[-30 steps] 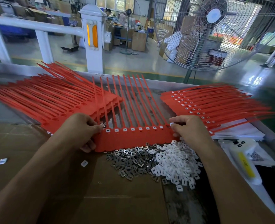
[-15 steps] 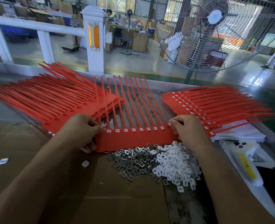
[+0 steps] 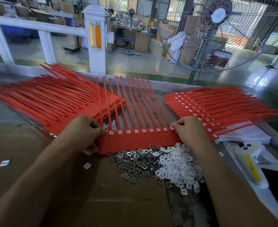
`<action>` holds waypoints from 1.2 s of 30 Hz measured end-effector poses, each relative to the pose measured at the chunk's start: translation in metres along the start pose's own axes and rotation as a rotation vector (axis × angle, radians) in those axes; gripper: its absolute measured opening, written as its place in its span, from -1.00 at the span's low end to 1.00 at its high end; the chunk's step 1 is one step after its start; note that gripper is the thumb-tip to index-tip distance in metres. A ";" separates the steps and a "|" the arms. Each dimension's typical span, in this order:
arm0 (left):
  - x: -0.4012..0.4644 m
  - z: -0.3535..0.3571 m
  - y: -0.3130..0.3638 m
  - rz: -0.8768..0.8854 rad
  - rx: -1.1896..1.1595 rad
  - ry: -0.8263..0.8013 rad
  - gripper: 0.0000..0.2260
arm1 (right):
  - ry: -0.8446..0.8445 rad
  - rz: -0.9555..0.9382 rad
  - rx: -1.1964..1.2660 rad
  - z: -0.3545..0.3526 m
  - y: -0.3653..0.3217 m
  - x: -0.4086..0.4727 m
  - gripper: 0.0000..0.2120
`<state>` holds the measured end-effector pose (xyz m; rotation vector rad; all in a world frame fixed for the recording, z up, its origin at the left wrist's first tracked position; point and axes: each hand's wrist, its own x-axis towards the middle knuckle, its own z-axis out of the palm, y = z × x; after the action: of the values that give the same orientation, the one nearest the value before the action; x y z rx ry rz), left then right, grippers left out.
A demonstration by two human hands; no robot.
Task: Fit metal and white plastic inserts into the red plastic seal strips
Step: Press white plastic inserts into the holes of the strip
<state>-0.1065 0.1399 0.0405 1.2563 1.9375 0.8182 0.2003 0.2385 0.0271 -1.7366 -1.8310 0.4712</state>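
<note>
Working at opposite ends of the red plastic seal strip comb (image 3: 139, 141) lying crosswise on the tabletop (image 3: 135, 208), the left hand (image 3: 82, 133) is pinching that comb's left end, thumb under its near edge, while the right hand (image 3: 189, 128) is pressing curled fingertips (image 3: 173, 126) onto the rightmost socket. The row of sockets is running left to right between the two grips, most already showing white, and the loose grey metal inserts (image 3: 133, 164) and white plastic inserts (image 3: 179, 166) are lying just nearer than the comb, closer to the right hand. Judging from this, the left-end socket beside the left hand's fingers is being filled next.
</note>
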 end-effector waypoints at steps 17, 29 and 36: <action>0.003 0.002 -0.001 -0.014 0.016 -0.015 -0.91 | -0.018 -0.011 0.009 -0.015 -0.003 -0.010 -0.78; 0.003 0.002 -0.001 -0.020 0.036 -0.009 -0.90 | -0.127 -0.206 -0.612 -0.018 -0.026 -0.024 -0.67; -0.002 0.002 0.001 0.004 0.039 0.005 -0.90 | -0.083 -0.206 -0.517 -0.016 -0.023 -0.035 -0.65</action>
<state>-0.1039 0.1384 0.0403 1.2823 1.9646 0.7901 0.1917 0.1997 0.0476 -1.8330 -2.3094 -0.0223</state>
